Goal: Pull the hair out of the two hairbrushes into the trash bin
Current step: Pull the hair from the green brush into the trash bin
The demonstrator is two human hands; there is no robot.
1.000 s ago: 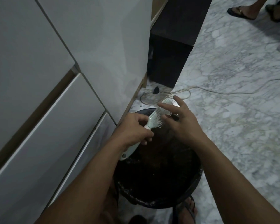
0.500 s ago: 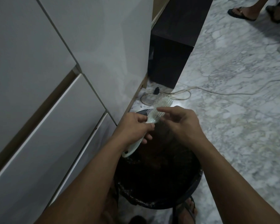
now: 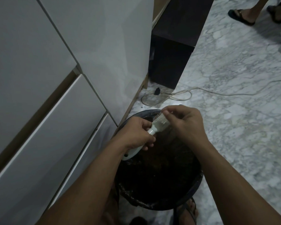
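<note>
A white hairbrush (image 3: 159,123) is held over the round black trash bin (image 3: 193,190) on the floor. My left hand (image 3: 136,132) is closed around the brush's handle, whose end sticks out below my palm. My right hand (image 3: 183,120) rests on the bristle head, with thumb and forefinger pinched together at the brush's far tip. Any hair between those fingers is too fine and dark to make out. The bin is lined with a dark bag and holds dark waste. Only one hairbrush is in sight.
White cabinet doors and drawers (image 3: 55,111) stand close on the left. A dark cabinet (image 3: 172,51) is behind the bin. A pale cable (image 3: 177,95) loops across the marble floor. Another person's sandalled feet (image 3: 243,15) are at the top right. My own sandalled foot (image 3: 186,211) is beside the bin.
My right hand has gone from spread fingers over the bristles to a pinch at the brush's tip. The brush head has tilted and moved slightly right over the bin.
</note>
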